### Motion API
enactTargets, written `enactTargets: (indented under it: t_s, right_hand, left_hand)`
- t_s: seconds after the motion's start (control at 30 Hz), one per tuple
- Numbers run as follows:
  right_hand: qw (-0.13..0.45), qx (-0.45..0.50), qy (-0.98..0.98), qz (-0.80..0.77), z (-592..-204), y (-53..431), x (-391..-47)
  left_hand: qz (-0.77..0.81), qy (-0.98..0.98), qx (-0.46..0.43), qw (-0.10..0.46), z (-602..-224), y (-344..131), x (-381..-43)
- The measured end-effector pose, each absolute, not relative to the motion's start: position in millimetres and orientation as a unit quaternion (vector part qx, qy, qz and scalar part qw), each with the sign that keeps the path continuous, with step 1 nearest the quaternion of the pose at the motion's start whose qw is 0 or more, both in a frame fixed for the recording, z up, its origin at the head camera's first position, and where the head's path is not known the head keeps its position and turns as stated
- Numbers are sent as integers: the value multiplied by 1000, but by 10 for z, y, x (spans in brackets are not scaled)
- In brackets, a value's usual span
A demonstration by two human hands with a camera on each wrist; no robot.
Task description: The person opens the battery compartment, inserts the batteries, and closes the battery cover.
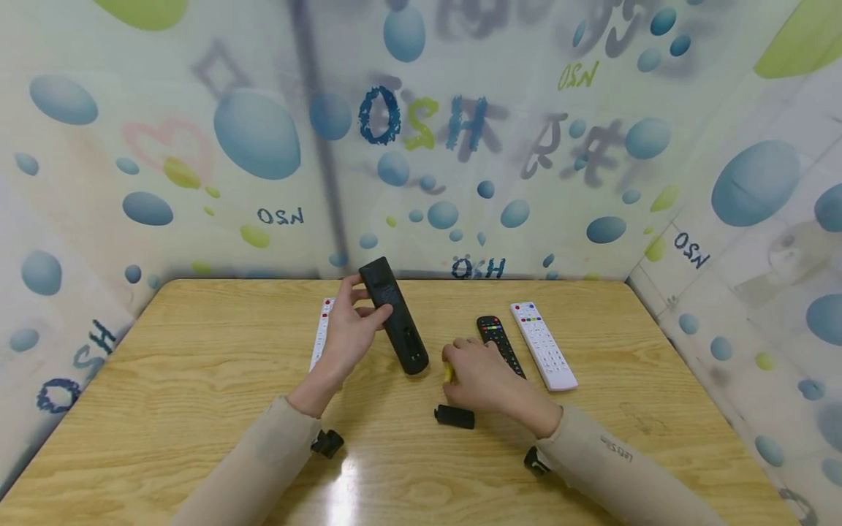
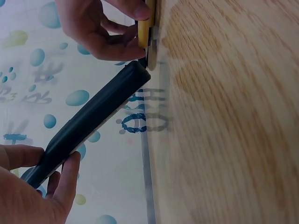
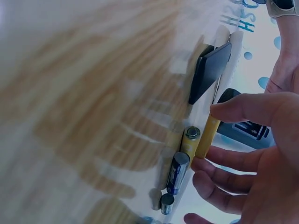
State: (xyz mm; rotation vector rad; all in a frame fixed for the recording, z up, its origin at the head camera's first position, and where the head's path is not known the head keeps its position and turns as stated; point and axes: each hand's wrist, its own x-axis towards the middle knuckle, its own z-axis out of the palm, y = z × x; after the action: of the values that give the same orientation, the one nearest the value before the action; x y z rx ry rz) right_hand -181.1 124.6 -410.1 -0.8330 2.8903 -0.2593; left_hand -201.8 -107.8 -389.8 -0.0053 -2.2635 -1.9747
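Observation:
My left hand point(image 1: 347, 332) grips a black remote control point(image 1: 395, 315) near its upper end, tilted above the table with its back towards me. The battery compartment point(image 1: 411, 340) at its lower end is uncovered. My right hand point(image 1: 479, 374) pinches a yellow battery point(image 3: 207, 138) between thumb and fingers, just right of that remote's lower end. On the table in front of the right hand lies a small black battery cover point(image 1: 454, 417). Beyond the held battery, the right wrist view shows another yellow battery point(image 3: 190, 143), a blue battery point(image 3: 178, 173) and a battery end point(image 3: 167, 204).
A smaller black remote point(image 1: 498, 340) lies beyond my right hand, partly covered by it. To its right is a white remote point(image 1: 544, 347). Another white remote point(image 1: 320, 337) lies behind my left hand, mostly hidden. A patterned curtain point(image 1: 421, 197) borders the wooden table point(image 1: 197, 380).

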Motion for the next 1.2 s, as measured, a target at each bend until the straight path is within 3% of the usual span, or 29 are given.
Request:
enactTargets:
  t_s: [0.47,1.2]
  right_hand:
    - [80,-251,937,-231,-4026,1252,-1836]
    - [-26,-342,855,-389,-4043,1236,-1846]
  left_hand:
    - [-663,-746,-7,63,-3915,-1068,-2017]
    - [-710,-704,-12,23,-3914,-966,-1982]
